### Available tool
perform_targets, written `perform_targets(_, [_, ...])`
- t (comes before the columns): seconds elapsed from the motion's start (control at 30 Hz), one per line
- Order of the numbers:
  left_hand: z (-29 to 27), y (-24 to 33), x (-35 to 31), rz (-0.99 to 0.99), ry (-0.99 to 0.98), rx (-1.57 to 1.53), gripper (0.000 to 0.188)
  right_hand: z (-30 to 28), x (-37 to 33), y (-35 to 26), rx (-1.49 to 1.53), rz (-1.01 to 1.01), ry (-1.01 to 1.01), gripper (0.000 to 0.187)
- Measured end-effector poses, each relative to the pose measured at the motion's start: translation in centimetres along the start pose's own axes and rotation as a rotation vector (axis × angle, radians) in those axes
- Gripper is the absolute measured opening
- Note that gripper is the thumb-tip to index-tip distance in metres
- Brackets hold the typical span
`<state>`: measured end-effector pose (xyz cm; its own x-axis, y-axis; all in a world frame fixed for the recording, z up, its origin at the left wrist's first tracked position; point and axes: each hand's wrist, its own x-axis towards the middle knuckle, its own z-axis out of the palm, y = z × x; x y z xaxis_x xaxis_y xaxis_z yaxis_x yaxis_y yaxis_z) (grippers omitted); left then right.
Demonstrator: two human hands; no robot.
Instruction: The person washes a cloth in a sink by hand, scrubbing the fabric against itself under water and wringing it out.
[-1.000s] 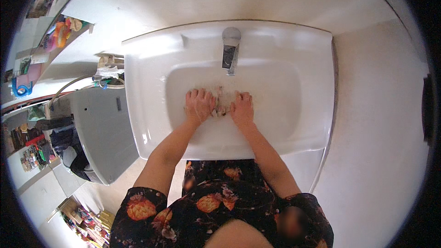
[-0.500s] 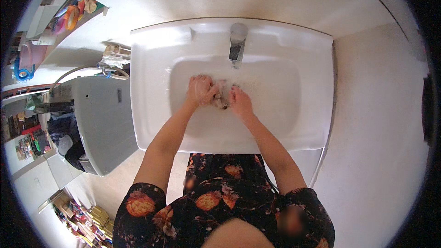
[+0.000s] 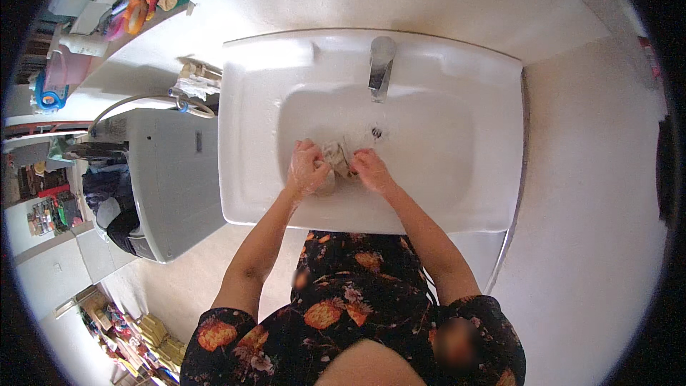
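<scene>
At your left hand (image 3: 306,168) the likeliest trouble is a slip: the skin and the cloth (image 3: 337,157) both look wet, so a hard squeeze or twist could let the bunched fabric slide out from under your fingers. The cloth itself lies crumpled low in the basin (image 3: 436,146), between your two hands – if one side were pulled harder than the other, it could stretch or tear. At your right hand (image 3: 371,169) the knuckles are close to the basin floor and could scrape with a quick rub. Just beyond that hand sits the drain (image 3: 376,131), and a loose corner pushed that way might cover it and hold water back.

As for pose, your left forearm slants up and inward from the lower left, the hand curled palm-down over the cloth's left part, fingers bent and gripping it. Your right forearm leans in from the lower right, the hand drawn narrow like a loose fist – it appears to pinch the cloth's right edge, though the exact fingertip contact is too small to tell
</scene>
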<state>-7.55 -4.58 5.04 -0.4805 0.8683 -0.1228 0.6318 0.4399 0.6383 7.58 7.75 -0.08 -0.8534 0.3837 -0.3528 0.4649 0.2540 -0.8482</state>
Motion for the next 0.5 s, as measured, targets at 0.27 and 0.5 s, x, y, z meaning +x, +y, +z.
perform_targets(0.27, [4.1, 0.5, 0.7, 0.04, 0.289, 0.31, 0.021, 3.7, 1.5, -3.4, -0.58, -0.138, 0.103, 0.056])
perform_targets(0.5, [3.5, -1.9, 10.1, 0.109, 0.17, 0.262, 0.035, 2.3, 8.8, 2.0, -0.433, -0.217, 0.197, 0.033])
